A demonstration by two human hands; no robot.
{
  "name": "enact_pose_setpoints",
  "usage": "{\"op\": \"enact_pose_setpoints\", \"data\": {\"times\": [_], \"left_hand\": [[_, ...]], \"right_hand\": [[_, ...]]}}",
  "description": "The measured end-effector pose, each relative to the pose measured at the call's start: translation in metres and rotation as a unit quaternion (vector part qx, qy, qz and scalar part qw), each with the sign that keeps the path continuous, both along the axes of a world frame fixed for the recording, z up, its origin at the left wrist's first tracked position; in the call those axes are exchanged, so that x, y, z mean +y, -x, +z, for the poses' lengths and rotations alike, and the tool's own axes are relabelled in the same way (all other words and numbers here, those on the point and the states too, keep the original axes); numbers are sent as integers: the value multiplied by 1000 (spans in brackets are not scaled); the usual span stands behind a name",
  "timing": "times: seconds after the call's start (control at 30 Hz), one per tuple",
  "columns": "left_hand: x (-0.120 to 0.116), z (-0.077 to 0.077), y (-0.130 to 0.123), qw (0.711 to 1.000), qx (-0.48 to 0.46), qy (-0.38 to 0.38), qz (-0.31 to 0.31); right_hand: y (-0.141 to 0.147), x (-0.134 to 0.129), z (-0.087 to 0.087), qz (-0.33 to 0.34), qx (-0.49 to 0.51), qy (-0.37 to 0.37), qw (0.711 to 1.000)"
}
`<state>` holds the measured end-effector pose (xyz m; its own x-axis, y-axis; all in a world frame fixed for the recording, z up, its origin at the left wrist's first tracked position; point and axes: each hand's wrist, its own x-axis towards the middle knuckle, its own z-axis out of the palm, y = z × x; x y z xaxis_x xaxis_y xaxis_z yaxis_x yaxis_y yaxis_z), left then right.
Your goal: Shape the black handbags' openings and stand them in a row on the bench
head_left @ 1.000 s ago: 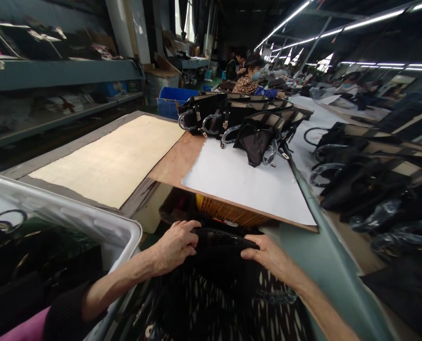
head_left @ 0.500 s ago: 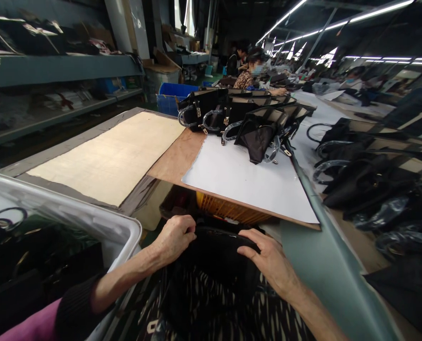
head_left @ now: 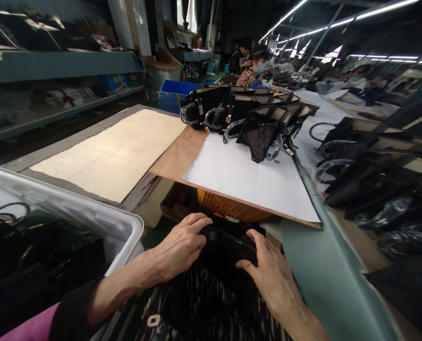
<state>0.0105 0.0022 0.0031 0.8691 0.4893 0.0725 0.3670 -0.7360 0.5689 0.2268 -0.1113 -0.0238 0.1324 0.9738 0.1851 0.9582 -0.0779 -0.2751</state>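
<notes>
L hand [head_left: 182, 247] at blk bag's [head_left: 220, 258] left, can't tell grip; R hand [head_left: 273, 272] at right, wide; we shd tension evenly.

The lower edge is cutting off the black bag [head_left: 220, 258], whose darkness is leaving unclear whether the left hand [head_left: 182, 244] and right hand [head_left: 271, 270] are gripping it. The white bin [head_left: 137, 229] is running past the left edge, its contents [head_left: 36, 270] sinking into shadow. The brown board [head_left: 175, 156] is partly hiding the yellow crate [head_left: 228, 207]; tabletop bags [head_left: 259, 135] are partly hiding a co-worker [head_left: 245, 77].
</notes>
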Motion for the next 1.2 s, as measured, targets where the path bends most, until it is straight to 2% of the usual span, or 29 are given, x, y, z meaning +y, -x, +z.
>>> {"op": "enact_pose_setpoints", "data": {"times": [0.1, 0.17, 0.3, 0.37, 0.5, 0.7, 0.87, 1.0, 1.07, 1.13, 1.17, 1.2], "left_hand": [[-3, 5, 1, 996, 7, 42, -82], [-3, 8, 0, 991, 26, 81, -102], [-4, 10, -7, 985, 66, 158, -27], [-3, 7, -11, 979, 74, 189, 19], [2, -2, -15, 962, 88, 251, 63], [6, -2, -20, 896, 121, 421, 72], [4, -8, -26, 865, 137, 474, 89], [6, -17, -30, 842, 134, 519, 58], [7, -18, -36, 804, 95, 585, 48], [7, -19, -44, 750, 48, 656, 71], [7, -19, -47, 732, 29, 675, 90], [6, -20, -51, 725, 16, 680, 109]], "right_hand": [[-7, -4, 5, -49, -7, 83, 995], [-6, -5, 9, -66, -2, 127, 990], [1, 1, 14, -82, 21, 177, 981], [3, 5, 15, -93, 28, 191, 977], [3, 8, 17, -102, 58, 194, 974], [5, 6, 17, -100, 80, 180, 975], [8, 3, 18, -86, 71, 151, 982], [10, 3, 21, -77, 75, 115, 987], [11, 3, 22, -70, 81, 103, 989], [12, 2, 23, -61, 89, 95, 990], [12, 1, 23, -57, 92, 92, 990], [12, 1, 22, -54, 93, 90, 990]]}}
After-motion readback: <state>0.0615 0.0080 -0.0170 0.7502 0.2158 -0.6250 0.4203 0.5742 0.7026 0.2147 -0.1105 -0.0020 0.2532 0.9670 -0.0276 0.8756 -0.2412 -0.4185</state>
